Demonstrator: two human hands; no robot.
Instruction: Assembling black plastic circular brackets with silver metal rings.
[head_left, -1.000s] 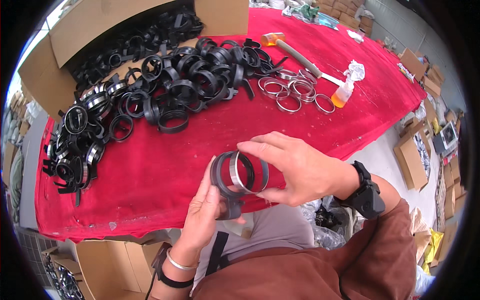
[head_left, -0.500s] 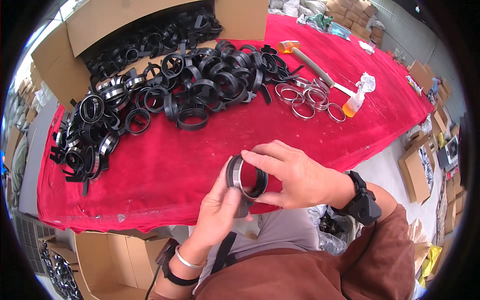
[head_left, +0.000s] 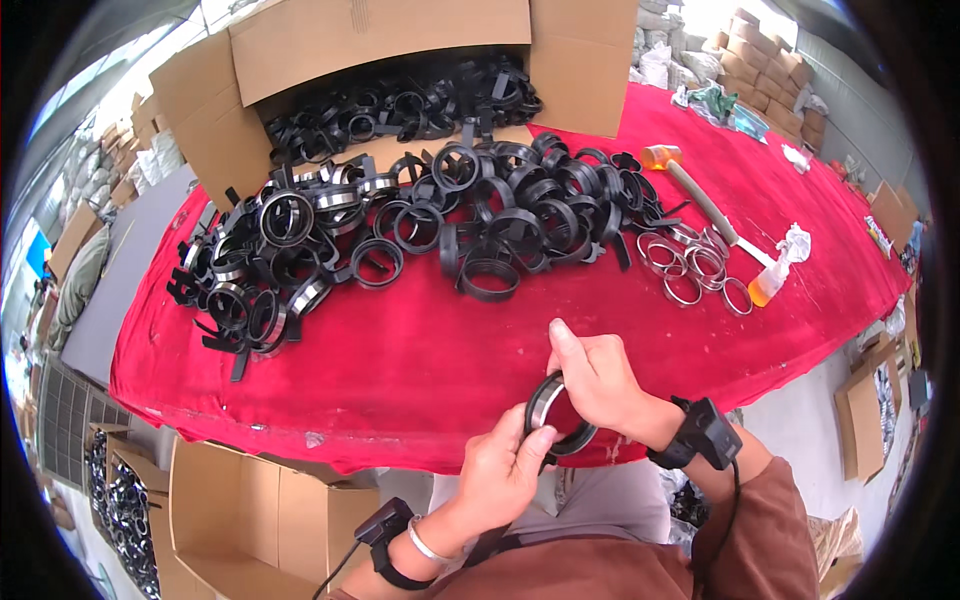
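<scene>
A black plastic ring with a shiny silver metal band is held over the table's near edge, tilted on its side. My left hand grips its lower left, thumb on the rim. My right hand is closed at its upper right side, thumb raised; the fingertips are partly hidden by the ring. Farther off lies a heap of plain black rings with tabs. Left of it are black rings fitted with silver bands. Loose thin silver metal rings lie to the right, beside a mallet with amber heads.
A red cloth covers the table. At its back stands an open cardboard box full of black rings. Below the front edge, on the left, is another open cardboard box. Cartons stand on the floor at right.
The view has shifted, so the table's things appear farther right and lower. My right hand has turned, its thumb now off the ring and pointing up. The ring stays in my hands.
</scene>
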